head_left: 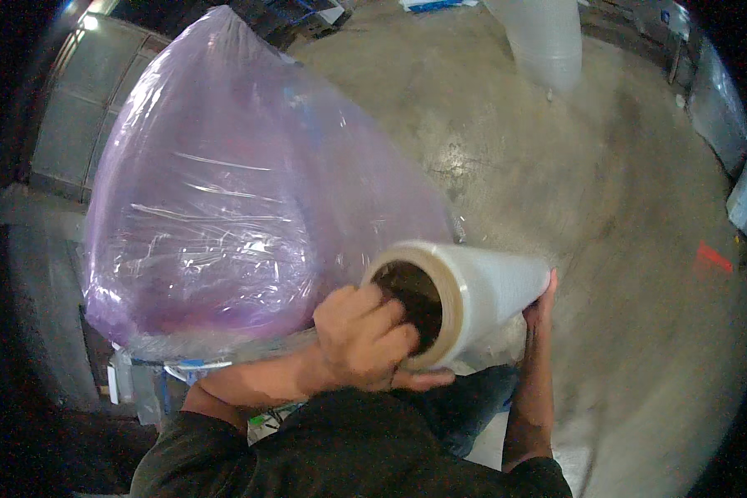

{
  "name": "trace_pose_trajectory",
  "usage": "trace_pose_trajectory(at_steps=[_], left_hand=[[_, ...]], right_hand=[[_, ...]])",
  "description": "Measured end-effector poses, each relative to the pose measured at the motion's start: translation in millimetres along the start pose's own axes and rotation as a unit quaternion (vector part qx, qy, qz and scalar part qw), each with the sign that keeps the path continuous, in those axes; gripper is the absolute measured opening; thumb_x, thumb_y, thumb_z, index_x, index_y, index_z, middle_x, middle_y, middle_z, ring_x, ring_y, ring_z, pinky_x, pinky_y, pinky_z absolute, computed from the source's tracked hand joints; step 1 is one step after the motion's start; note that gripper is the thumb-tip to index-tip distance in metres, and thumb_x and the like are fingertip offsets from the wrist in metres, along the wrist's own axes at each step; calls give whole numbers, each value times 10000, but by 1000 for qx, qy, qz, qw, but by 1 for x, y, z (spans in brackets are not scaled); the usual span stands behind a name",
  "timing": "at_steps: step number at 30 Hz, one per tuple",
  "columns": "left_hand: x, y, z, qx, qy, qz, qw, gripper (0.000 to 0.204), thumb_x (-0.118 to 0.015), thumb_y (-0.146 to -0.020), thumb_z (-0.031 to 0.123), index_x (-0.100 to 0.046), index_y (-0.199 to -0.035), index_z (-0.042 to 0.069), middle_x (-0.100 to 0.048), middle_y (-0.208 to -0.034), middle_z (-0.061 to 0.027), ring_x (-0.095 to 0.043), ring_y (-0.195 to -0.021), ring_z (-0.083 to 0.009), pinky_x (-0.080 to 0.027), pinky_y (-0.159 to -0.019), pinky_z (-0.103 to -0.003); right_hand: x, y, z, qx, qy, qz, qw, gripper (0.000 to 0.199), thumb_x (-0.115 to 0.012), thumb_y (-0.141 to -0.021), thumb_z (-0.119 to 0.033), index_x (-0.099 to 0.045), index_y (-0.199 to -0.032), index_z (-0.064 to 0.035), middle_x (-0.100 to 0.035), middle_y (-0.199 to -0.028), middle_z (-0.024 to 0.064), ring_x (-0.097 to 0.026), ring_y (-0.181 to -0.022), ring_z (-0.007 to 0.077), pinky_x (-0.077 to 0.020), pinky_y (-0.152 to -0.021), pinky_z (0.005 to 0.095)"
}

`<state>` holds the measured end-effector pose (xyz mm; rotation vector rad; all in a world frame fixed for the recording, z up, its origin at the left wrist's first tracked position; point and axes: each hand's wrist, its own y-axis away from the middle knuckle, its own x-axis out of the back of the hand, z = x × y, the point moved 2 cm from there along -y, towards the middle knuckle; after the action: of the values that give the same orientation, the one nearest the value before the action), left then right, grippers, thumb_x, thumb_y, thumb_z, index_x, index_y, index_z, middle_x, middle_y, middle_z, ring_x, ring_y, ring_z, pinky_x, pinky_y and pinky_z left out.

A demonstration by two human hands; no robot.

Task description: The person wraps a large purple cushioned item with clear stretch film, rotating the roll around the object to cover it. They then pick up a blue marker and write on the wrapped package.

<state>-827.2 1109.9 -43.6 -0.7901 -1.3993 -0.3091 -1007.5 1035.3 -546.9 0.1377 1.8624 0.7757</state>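
Observation:
A large roll of clear stretch film (498,286) lies across in front of my body, its open cardboard core facing left. My left hand (365,332) grips the near end, fingers curled into the core and the thumb below the rim. At the roll's other end, my right hand (544,297) supports it; most of those fingers are hidden behind the roll. Just to the left stands a tall bulky load (216,191) wrapped in shiny, purple-tinted film, and the roll's left end overlaps its lower right side.
Concrete floor (606,249) spreads to the right, with a red mark (714,257) on it. A pale, film-wrapped column (544,41) stands at the far side. Grey panels (70,124) line the left, and wrapped goods (718,108) edge the far right.

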Motion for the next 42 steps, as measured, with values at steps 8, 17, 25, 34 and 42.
trace_pose_trajectory(at_steps=[8, 17, 25, 34, 42], left_hand=[[5, 91, 17, 3, 21, -139, 990, 540, -838, -636, 595, -510, -614, 167, -535, -654, -5, -551, -593, -182, -350, -477, -326], [16, 191, -67, -123, 56, -131, 982, 627, -843, -507, 649, -490, -590, 136, -530, -644, -44, -582, -617, -260, -476, -549, -363], [11, 177, -49, -104, 55, -79, 990, 622, -856, -531, 609, -556, -670, 82, -560, -717, -81, -599, -704, -298, -521, -625, -388], [40, 307, -84, 12, 164, 0, 986, 638, -890, -559, 614, -566, -628, 69, -594, -713, -89, -625, -737, -288, -520, -613, -369], [92, 368, -123, -83, 250, 6, 965, 635, -886, -583, 588, -500, -617, 86, -565, -696, -85, -602, -690, -285, -504, -570, -371]], right_hand=[[76, 98, 181, -30, -70, 90, 993, 708, -369, -1009, -646, -566, -1371, -71, -636, -1331, 103, -604, -1206, 315, -458, -1058, 480], [68, 121, 296, -40, -157, 140, 977, 637, -439, -961, -665, -601, -1300, -150, -672, -1221, 41, -645, -1103, 259, -525, -923, 429], [78, 139, 225, 38, -132, 152, 979, 555, -445, -994, -581, -586, -1307, -146, -633, -1290, 38, -602, -1186, 263, -493, -994, 467], [46, 266, 303, 197, -130, 172, 956, 818, -366, -981, -725, -439, -1488, -88, -520, -1478, 106, -499, -1353, 350, -417, -1115, 530], [12, 373, 411, 253, -172, 318, 897, 919, -396, -918, -818, -463, -1468, -84, -537, -1448, 123, -539, -1295, 335, -460, -1074, 511]])
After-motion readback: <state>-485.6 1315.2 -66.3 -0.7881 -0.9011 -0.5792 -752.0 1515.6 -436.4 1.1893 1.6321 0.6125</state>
